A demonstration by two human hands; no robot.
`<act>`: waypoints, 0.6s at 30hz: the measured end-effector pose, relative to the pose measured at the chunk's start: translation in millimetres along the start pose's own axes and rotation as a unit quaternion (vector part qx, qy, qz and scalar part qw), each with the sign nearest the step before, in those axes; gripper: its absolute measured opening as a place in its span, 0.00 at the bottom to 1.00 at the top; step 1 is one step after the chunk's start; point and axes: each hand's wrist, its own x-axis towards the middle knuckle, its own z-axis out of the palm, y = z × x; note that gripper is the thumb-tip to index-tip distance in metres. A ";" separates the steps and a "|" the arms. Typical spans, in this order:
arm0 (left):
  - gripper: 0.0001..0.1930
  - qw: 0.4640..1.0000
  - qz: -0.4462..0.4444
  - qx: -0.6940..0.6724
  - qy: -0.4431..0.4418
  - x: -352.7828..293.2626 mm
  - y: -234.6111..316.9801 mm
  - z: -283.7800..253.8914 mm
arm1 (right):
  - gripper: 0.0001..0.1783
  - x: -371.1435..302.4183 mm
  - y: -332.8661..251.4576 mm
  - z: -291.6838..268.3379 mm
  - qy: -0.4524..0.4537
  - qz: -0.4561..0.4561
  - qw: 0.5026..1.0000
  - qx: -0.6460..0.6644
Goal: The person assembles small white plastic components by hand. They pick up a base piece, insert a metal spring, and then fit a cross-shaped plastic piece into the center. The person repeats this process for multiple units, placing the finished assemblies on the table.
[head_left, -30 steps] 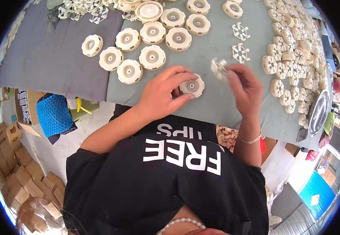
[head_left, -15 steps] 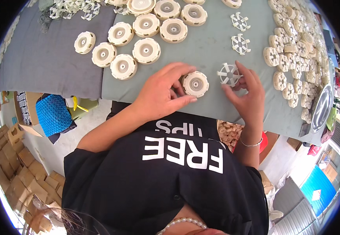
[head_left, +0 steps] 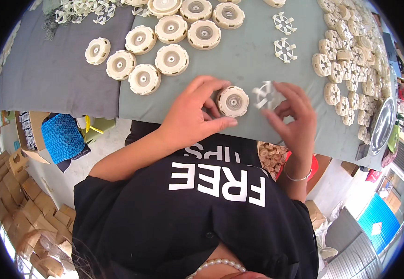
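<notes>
My left hand has its thumb and fingers closed round the left side of a round cream plastic housing, which rests on the cloth with its ringed centre facing up. Just to the right of it, my right hand pinches a white spoked plastic ring by its edge. That ring is tilted, slightly blurred by motion, and apart from the housing. Further off lie two similar loose spoked rings, one nearer and one farther.
Several cream housings stand in a group at the far left of the cloth-covered table. Many smaller round parts with spokes crowd the right side, beside a clear oval tray. More spoked rings are heaped far left.
My right hand has tilted the spoked ring more upright and brought it slightly left, closer to the housing. My left hand keeps its hold on the housing almost unmoved.
</notes>
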 end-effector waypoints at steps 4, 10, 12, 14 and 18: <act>0.26 1.000 0.025 -0.016 0.002 -0.1 -10.1 -0.8 | 0.29 -6.8 -28.9 28.5 -0.044 -0.045 0.998 0.019; 0.25 0.999 0.028 0.041 0.015 3.5 -11.5 2.2 | 0.28 -7.0 -26.4 45.7 -0.060 -0.047 0.997 -0.019; 0.26 0.998 0.032 0.056 0.018 2.8 -10.3 1.2 | 0.27 -4.2 -19.2 50.8 -0.035 -0.101 0.993 -0.051; 0.28 0.992 0.035 0.121 0.028 5.3 -1.5 -6.4 | 0.28 -5.4 -7.5 30.4 -0.024 -0.078 0.993 -0.088; 0.31 0.920 0.119 0.354 0.116 26.1 20.5 -32.7 | 0.29 24.4 39.8 -52.5 0.186 -0.012 0.962 -0.200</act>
